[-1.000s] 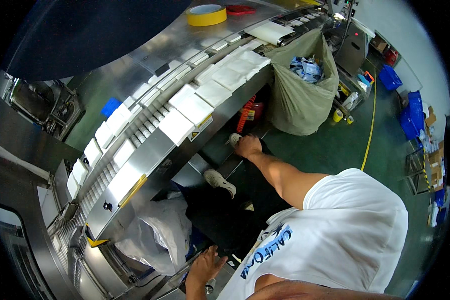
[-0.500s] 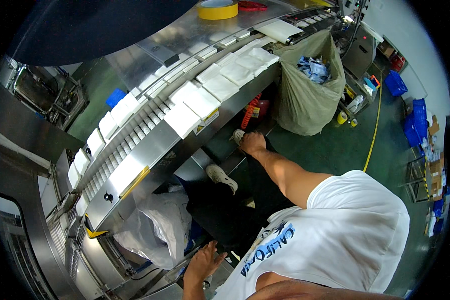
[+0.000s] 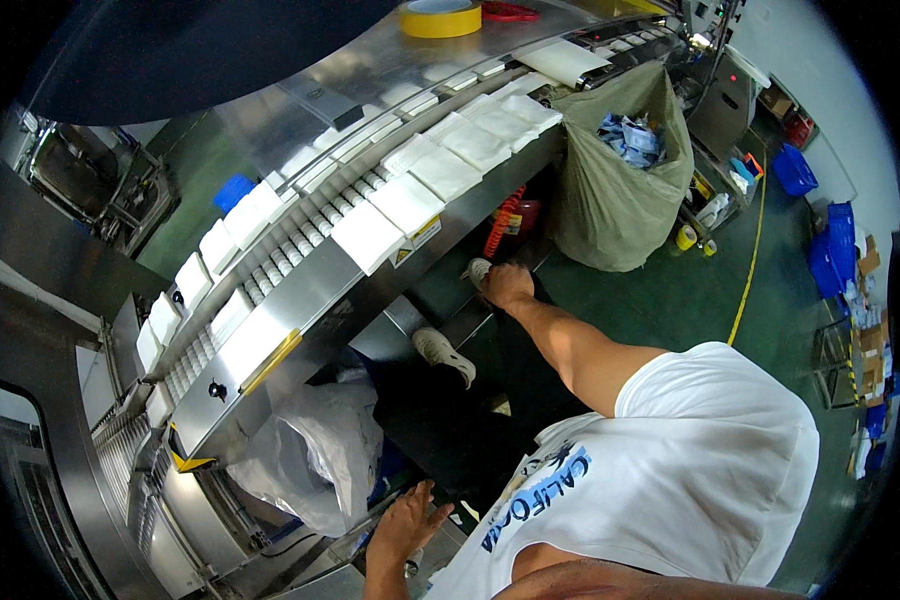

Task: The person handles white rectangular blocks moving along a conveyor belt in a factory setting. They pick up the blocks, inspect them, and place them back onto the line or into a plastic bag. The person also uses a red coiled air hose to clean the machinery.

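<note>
My left hand (image 3: 402, 528) is low in the view, fingers apart and holding nothing, near my dark trousers (image 3: 440, 430) and a white plastic bag (image 3: 320, 445). My right hand (image 3: 508, 286) rests on my knee with its fingertips bent over it, partly hidden, and nothing shows in it. Above my hands runs a curved roller conveyor (image 3: 295, 250). Flat white folded pads (image 3: 368, 237) lie overlapping along its near side. One white pad (image 3: 232, 316) sits alone on the rollers further down to the left. More white pads (image 3: 218, 247) stand along the far rail.
A large olive-green sack (image 3: 620, 215) with blue and white wrappers stands right of the conveyor. Yellow tape (image 3: 440, 18) lies on the steel top. Blue crates (image 3: 835, 250) line the right wall. A dark rounded shape (image 3: 200, 50) covers the upper left.
A white pad has travelled down the rollers to the left, away from the near-side row, leaving bare rollers behind it. Both my hands have stayed in place.
</note>
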The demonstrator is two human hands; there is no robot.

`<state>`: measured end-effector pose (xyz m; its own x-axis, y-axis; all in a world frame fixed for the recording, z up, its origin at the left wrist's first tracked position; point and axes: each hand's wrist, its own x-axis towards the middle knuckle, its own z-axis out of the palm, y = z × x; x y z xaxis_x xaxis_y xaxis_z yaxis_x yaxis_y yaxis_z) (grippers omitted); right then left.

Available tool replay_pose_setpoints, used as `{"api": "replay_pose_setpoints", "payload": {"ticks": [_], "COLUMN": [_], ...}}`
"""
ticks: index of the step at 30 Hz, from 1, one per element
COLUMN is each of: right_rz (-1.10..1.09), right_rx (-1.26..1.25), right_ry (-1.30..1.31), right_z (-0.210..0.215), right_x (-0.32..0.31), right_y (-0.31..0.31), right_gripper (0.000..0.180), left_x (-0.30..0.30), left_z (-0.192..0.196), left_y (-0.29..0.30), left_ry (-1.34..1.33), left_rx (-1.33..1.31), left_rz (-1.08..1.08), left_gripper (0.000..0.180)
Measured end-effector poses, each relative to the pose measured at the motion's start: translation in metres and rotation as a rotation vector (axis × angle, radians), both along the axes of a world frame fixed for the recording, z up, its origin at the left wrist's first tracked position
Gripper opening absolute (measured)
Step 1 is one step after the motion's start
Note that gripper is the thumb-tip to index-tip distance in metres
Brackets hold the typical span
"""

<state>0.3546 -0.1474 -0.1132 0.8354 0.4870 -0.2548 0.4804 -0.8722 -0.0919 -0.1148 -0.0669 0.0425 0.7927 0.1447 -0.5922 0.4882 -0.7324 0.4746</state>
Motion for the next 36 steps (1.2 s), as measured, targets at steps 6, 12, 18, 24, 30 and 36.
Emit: {"api": "replay_pose_setpoints", "payload": {"ticks": [6, 12, 18, 24, 30, 36], "right_rz": [-0.015, -0.027, -0.003, -0.021, -0.002, 0.015], "right_rx": [0.014, 0.066, 0.017, 0.040, 0.042, 0.047], "right_ry": [-0.026, -0.048, -0.051, -0.038, -0.078, -0.114], "right_z": [-0.0009, -0.0034, -0.0033, -0.0047, -0.0023, -0.0026], "right_x": [-0.0002, -0.0012, 0.0009, 0.0012, -0.0013, -0.0026], "right_y": [0.0005, -0.0006, -0.0008, -0.0004, -0.0024, -0.0022], "right_gripper": [0.044, 0.043, 0.047, 0.047, 0.046, 0.047], "left_x": [-0.0029, -0.0011, 0.0018, 0.0030, 0.0018, 0.0021], "left_z": [-0.0028, 0.0021, 0.0043, 0.0027, 0.0044, 0.0020], "left_y": [0.0005, 0.0008, 0.0002, -0.0001, 0.0009, 0.0024], "left_ry": [-0.038, -0.006, 0.054, 0.047, 0.032, 0.094], "left_rx": [-0.006, -0.026, -0.042, -0.022, -0.041, -0.067], "left_rz": [-0.003, 0.013, 0.033, 0.020, 0.036, 0.046], "left_gripper": [0.064, 0.062, 0.064, 0.064, 0.065, 0.073]}}
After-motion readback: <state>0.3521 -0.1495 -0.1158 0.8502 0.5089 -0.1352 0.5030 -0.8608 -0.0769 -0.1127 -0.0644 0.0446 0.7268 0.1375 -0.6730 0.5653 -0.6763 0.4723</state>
